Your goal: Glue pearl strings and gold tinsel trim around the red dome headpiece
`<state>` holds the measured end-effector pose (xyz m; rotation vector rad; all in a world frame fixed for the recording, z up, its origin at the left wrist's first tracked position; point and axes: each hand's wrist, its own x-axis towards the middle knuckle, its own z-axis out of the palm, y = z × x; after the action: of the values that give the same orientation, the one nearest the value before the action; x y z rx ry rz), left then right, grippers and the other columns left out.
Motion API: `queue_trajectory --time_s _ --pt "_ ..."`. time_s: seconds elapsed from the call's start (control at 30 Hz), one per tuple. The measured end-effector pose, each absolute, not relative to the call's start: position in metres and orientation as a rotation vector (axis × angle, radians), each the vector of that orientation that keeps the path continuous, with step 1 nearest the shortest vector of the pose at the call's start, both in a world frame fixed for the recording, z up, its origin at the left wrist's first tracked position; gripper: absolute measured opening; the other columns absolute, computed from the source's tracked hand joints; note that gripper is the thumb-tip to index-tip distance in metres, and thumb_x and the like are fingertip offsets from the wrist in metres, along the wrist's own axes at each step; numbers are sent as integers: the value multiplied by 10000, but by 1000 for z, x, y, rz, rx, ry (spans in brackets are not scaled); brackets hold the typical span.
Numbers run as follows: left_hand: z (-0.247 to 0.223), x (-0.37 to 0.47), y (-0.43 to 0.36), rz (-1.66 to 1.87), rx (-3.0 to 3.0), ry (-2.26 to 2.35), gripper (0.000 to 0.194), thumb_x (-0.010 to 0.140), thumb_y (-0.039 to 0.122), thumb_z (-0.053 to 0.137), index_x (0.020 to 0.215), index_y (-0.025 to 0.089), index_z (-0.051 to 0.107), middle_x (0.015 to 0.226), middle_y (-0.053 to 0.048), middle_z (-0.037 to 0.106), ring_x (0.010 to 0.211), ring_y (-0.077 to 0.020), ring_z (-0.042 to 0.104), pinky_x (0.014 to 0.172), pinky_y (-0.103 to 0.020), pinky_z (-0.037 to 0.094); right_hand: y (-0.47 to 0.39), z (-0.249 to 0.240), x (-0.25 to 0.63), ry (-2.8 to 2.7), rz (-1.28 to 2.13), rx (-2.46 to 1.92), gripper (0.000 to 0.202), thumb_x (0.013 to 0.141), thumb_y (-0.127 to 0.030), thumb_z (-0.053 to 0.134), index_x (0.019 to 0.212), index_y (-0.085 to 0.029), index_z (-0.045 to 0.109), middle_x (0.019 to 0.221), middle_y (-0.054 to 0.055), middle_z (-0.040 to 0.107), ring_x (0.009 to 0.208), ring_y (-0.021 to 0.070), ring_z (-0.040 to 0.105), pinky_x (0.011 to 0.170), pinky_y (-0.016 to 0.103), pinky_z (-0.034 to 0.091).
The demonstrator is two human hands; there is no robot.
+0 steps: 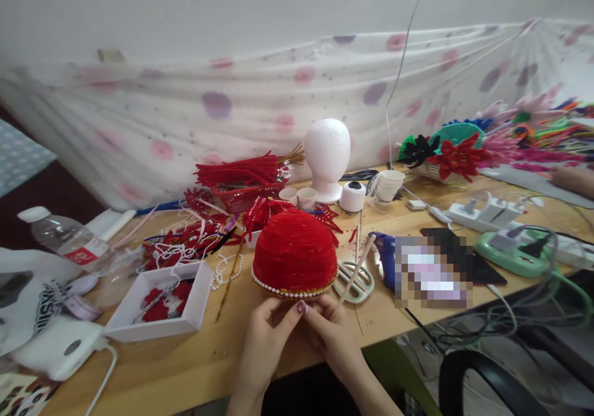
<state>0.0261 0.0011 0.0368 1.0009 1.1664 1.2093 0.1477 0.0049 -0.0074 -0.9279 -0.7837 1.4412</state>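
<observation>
A red dome-shaped cap (294,249), wound in fuzzy strips with white pearl and gold trim round its lower edge, is held up in front of me. My left hand (270,329) grips the near rim from the left, and my right hand (331,329) grips it from the right. The two thumbs meet just under the pearl trim; the other fingers are mostly hidden beneath the cap. Close to my right hand lie pale-handled scissors (361,285) and a blue glue gun (385,255). A white box (119,326) with red pieces stands to the left.
A white foam head (327,156), a thread spool (352,197) and paper cups (390,184) stand behind. A red basket (239,199) holds red stems. Pearl strings (227,270) lie left, power strips (487,212) right. Another person's hand (575,179) is at the far right.
</observation>
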Motion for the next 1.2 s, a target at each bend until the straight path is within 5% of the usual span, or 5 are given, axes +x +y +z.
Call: queue_trajectory --time_s 0.23,0.5,0.97,1.2 --pt "29 28 2 1268 913 1140 306 621 411 899 776 157 826 779 -106 802 822 -254 722 829 -340 536 -1 6 155 -934 1235 -1035 428 692 -554 857 731 -164 685 565 -63 489 541 83 387 538 229 319" --pt "31 36 3 1278 703 1042 332 481 394 956 633 149 792 674 -72 761 677 -158 651 717 -264 505 2 19 166 -1066 1196 -1080 350 664 -451 874 744 -172 679 514 -88 434 493 87 343 494 241 268" --pt "38 34 -1 1268 644 1027 360 450 374 979 544 127 736 628 -55 673 618 -124 573 615 -232 491 5 14 175 -1050 1233 -1028 498 706 -644 801 788 -166 690 510 -86 402 499 83 325 495 230 252" --pt "33 -18 -8 1598 702 1187 392 458 408 973 533 173 668 861 -26 682 800 -152 606 707 -218 510 4 8 175 -1025 1211 -1059 537 746 -696 738 779 -164 675 530 -83 376 509 86 297 494 243 221"
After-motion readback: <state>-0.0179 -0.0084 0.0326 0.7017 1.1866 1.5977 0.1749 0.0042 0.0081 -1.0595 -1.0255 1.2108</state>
